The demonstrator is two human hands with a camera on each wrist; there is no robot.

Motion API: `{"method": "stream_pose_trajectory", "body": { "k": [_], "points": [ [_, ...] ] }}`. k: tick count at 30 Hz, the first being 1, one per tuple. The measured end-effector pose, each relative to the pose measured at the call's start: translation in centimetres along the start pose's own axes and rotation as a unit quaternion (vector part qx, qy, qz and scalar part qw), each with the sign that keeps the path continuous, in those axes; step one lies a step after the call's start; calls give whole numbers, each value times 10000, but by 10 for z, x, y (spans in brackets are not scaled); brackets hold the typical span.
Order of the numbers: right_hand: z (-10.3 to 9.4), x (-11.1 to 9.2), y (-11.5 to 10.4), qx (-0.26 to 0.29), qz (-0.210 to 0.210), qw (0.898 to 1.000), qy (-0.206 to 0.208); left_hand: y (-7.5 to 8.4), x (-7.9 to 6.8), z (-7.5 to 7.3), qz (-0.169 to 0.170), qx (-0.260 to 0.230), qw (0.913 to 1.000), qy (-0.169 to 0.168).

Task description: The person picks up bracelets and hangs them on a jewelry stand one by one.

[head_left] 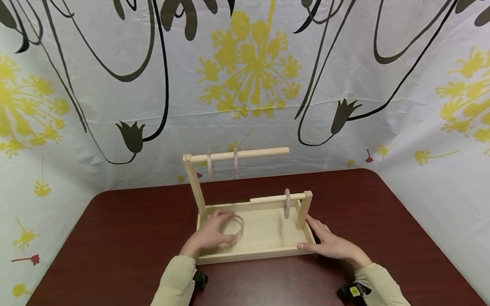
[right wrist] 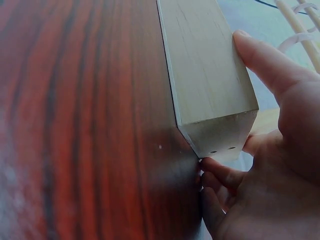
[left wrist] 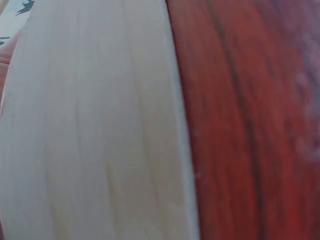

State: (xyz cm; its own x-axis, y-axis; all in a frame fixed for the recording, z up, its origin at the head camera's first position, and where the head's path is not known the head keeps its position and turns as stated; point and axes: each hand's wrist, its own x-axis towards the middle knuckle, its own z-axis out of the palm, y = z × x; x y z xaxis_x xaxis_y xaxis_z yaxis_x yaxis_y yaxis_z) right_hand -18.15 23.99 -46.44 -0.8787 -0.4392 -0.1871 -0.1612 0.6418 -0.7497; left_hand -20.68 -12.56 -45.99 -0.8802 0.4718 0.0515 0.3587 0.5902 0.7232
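Note:
A pale wooden tray [head_left: 254,255] with two posts and two dowels stands on the table. Inside its left part my left hand [head_left: 211,233] holds a light ring [head_left: 242,226] between thumb and fingers. At the tray's front right corner, my right hand [head_left: 333,246] grips the frame, thumb [right wrist: 252,47] on the front wall's top edge and fingers around the end. Two clear rings hang on the long upper dowel [head_left: 263,152]; another ring [head_left: 287,206] hangs on the short lower dowel [head_left: 268,199]. The left wrist view is filled mostly by the front wall [left wrist: 100,120].
The dark red-brown table [head_left: 142,251] extends around the tray. Behind and beside it hangs a white cloth [head_left: 248,129] with yellow and black flower prints. The tall left post [head_left: 195,185] and short right post [head_left: 304,210] rise from the tray's ends.

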Motion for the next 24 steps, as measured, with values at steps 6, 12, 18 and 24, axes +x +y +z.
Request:
{"method": "stream_pose_trajectory", "body": {
  "k": [6, 12, 18, 24],
  "points": [
    [1, -1, 1, -10, 48, 10000, 11, -3, -1, 0, 32, -302, 9993, 212],
    [1, -1, 1, -53, -7, 10000, 54, -4, -1, 0, -40, -584, 9976, 358],
    [1, -1, 0, -56, -17, 10000, 49, -1, -2, -1, -332, -992, 9934, 468],
    [1, 0, 0, -40, -46, 10000, 41, 1, -2, 2, -439, -1102, 9904, 712]
  ]
}}
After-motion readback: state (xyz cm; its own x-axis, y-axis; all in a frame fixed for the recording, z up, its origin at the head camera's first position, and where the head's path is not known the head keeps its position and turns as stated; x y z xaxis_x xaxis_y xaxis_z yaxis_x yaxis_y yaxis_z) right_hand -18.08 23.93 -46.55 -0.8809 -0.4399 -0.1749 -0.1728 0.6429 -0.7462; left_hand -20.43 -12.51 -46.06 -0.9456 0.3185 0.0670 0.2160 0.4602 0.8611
